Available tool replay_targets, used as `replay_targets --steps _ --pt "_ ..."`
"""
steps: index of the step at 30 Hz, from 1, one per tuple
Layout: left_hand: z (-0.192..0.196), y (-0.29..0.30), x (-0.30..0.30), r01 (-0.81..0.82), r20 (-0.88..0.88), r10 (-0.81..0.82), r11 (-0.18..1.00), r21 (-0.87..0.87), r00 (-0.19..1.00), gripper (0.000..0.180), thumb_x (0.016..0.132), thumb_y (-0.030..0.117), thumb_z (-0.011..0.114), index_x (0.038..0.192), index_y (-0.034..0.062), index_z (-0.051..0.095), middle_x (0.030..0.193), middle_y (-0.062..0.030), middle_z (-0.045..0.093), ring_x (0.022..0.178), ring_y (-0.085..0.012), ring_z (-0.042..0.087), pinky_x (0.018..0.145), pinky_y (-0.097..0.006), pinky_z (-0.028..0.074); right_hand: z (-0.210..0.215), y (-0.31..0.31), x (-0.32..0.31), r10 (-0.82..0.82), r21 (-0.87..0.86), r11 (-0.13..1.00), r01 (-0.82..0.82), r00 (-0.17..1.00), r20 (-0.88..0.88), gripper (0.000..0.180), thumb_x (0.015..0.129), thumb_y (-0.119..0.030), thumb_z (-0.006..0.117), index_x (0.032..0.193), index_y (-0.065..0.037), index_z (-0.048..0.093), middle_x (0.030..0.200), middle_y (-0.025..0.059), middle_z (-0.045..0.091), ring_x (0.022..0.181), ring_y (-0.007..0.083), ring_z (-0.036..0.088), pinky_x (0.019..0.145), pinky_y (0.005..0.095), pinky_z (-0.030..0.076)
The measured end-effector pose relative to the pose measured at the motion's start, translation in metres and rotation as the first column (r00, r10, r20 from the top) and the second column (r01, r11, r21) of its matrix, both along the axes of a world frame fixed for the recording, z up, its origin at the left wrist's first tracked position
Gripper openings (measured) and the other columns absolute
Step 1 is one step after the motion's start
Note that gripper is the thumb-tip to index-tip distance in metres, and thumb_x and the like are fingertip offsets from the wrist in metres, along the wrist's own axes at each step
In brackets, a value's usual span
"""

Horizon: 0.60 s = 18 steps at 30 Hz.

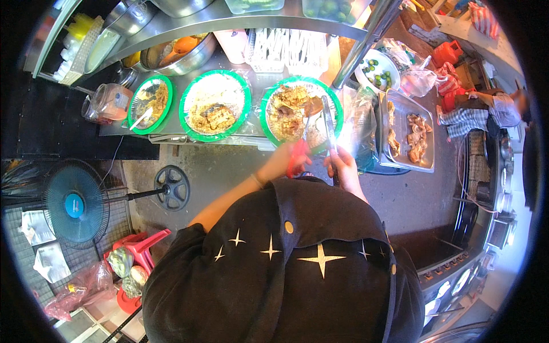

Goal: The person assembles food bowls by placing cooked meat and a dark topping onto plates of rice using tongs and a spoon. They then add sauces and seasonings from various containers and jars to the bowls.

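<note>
1. Left hand (281, 160): closed on the red handles of scissors (298, 153), blades directed at the plate.
2. Right hand (343, 164): closed around metal tongs (329, 124), tips beside a brown food piece (313, 107) (contact cannot be told).
3. Green-rimmed plate (265, 111): at the counter's (179, 86) front edge, bearing food, rightmost of three.

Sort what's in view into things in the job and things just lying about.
In the job: red-handled scissors in the left hand; long metal utensil in the right hand; green-rimmed plate beneath their tips.

Apparently lying about: fan; pinkish plastic bag.
</note>
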<state>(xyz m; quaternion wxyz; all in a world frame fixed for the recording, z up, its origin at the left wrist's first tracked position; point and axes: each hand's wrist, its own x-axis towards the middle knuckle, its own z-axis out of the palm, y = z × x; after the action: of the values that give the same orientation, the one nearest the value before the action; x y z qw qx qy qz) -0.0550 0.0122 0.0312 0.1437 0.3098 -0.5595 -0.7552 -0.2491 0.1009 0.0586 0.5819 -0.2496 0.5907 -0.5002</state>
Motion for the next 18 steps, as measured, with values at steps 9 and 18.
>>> replay_targets --steps 9,18 --pt "0.003 -0.001 0.014 -0.051 0.052 0.049 0.998 0.045 0.997 0.033 0.083 0.014 0.058 0.110 -0.0035 0.052 0.091 -0.0101 0.066 0.064 -0.0106 0.059 0.054 -0.025 0.050 -0.012 0.010 -0.028 0.125 -0.023 0.992 -0.128 0.988 -0.089 0.024 0.095 -0.021 0.055 0.110 -0.003 0.058 0.060 -0.0007 0.053 0.041 0.0040 0.037 0.038 0.0192 0.027" --pt "-0.001 0.003 0.018 -0.048 0.078 0.039 0.992 0.118 0.996 0.026 0.080 0.011 0.061 0.102 -0.0027 0.056 0.085 -0.0108 0.065 0.065 -0.0119 0.061 0.055 -0.028 0.051 -0.017 0.018 -0.028 0.117 0.047 0.992 -0.114 0.990 -0.078 0.020 0.095 -0.017 0.055 0.107 -0.003 0.059 0.056 -0.0029 0.047 0.040 0.0033 0.034 0.036 0.0199 0.023"
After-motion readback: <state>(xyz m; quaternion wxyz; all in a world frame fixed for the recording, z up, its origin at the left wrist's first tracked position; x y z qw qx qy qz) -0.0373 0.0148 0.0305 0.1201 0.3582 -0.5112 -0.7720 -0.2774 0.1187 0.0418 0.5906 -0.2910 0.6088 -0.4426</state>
